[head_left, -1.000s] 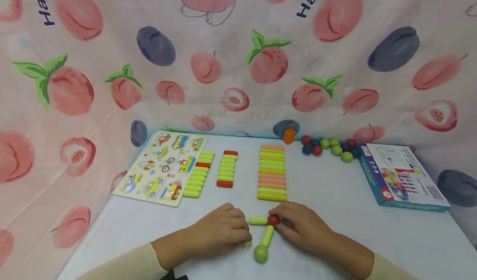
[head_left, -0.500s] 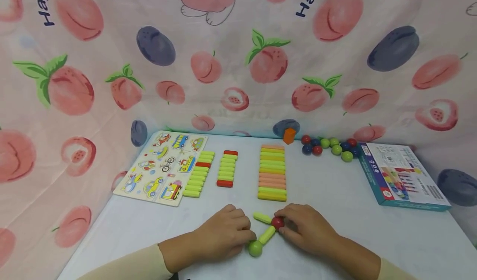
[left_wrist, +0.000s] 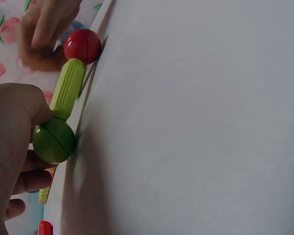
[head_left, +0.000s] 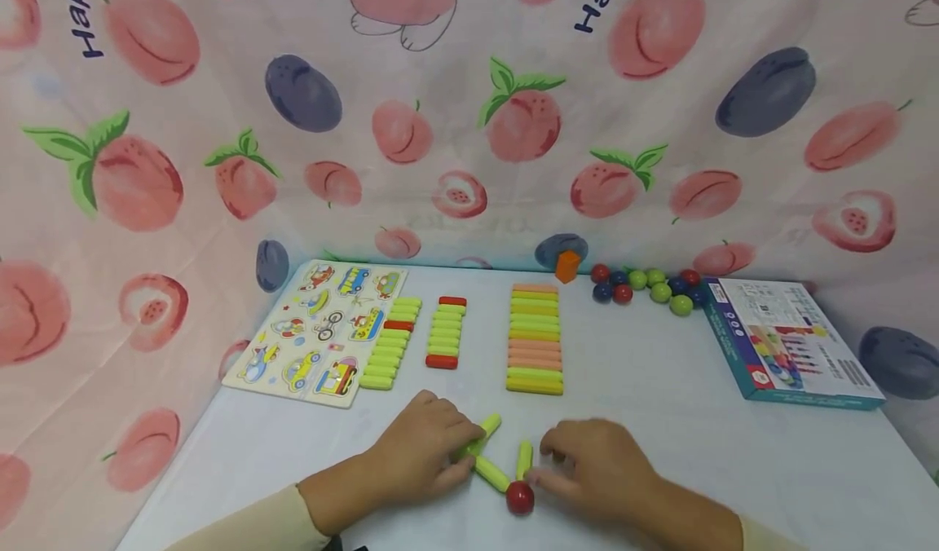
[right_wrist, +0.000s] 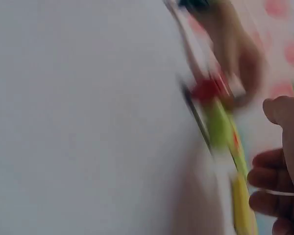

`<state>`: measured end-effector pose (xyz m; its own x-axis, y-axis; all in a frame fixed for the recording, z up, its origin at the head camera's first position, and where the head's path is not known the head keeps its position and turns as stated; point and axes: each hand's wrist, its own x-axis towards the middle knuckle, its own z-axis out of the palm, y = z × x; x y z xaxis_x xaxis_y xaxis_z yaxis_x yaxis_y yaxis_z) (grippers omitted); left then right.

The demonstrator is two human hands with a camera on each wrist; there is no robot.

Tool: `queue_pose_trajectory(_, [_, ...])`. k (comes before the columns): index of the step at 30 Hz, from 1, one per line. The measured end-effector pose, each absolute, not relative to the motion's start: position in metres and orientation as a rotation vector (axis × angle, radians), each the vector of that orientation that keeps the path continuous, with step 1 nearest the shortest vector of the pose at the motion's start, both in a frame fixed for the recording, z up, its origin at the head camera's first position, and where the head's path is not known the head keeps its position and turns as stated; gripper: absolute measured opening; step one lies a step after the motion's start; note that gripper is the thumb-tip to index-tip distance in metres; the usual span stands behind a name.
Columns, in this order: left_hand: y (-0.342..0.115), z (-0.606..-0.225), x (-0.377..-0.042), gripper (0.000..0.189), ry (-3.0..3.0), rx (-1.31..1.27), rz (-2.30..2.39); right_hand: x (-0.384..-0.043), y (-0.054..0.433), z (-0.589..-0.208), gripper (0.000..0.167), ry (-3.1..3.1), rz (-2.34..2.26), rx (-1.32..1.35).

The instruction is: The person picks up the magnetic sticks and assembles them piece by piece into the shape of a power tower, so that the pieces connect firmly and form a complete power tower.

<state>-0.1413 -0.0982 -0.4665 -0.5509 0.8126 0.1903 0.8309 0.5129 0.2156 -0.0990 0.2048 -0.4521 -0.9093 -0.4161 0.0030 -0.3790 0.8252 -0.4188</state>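
Red ball (head_left: 520, 498) found at lower centre of the head view, two green sticks (head_left: 491, 473) meeting it; left hand (head_left: 421, 449) pinches the green ball (left_wrist: 54, 141) at one stick's other end. Right hand (head_left: 597, 465), just right of them, has thumb and fingers spread. Beyond, a row of coloured sticks (head_left: 535, 339) lies near frame centre, a box (head_left: 795, 343) at right.
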Motion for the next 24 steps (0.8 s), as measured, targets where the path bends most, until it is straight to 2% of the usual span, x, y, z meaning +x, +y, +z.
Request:
queue_pose_trajectory(3, [-0.094, -0.468, -0.146, 0.029, -2.792, -1.369, -0.556, -0.15, 0.24, -0.451, 0.025, 3.11, -0.656, -0.377])
queue_pose_trajectory(4, [-0.092, -0.468, -0.148, 0.03, -2.837, -1.322, -0.6, -0.17, 0.254, -0.45, 0.026, 3.167, -0.638, -0.283])
queue_pose_trajectory(7, [-0.084, -0.47, -0.151, 0.034, -2.95, -1.154, -0.697, -0.221, 0.291, -0.454, 0.039, 3.308, -0.542, -0.095])
queue_pose_trajectory(11, [-0.074, -0.473, -0.155, 0.029, -3.013, -1.02, -0.744, -0.261, 0.318, -0.464, 0.054, 3.301, -0.442, 0.005])
queue_pose_trajectory(14, [-0.069, -0.474, -0.156, 0.02, -3.026, -1.006, -0.77, -0.274, 0.325, -0.471, 0.055, 3.251, -0.384, 0.054])
queue_pose_trajectory(18, [-0.066, -0.476, -0.158, 0.019, -3.031, -1.034, -0.785, -0.277, 0.328, -0.476, 0.045, 3.254, -0.4, 0.104])
queue_pose_trajectory(21, [-0.067, -0.477, -0.158, 0.019, -3.035, -1.056, -0.802, -0.266, 0.329, -0.479, 0.039, 3.235, -0.569, 0.144])
queue_pose_trajectory(24, [-0.068, -0.476, -0.156, 0.019, -3.039, -1.081, -0.8, -0.24, 0.323, -0.48, 0.041, 3.146, -0.775, 0.194])
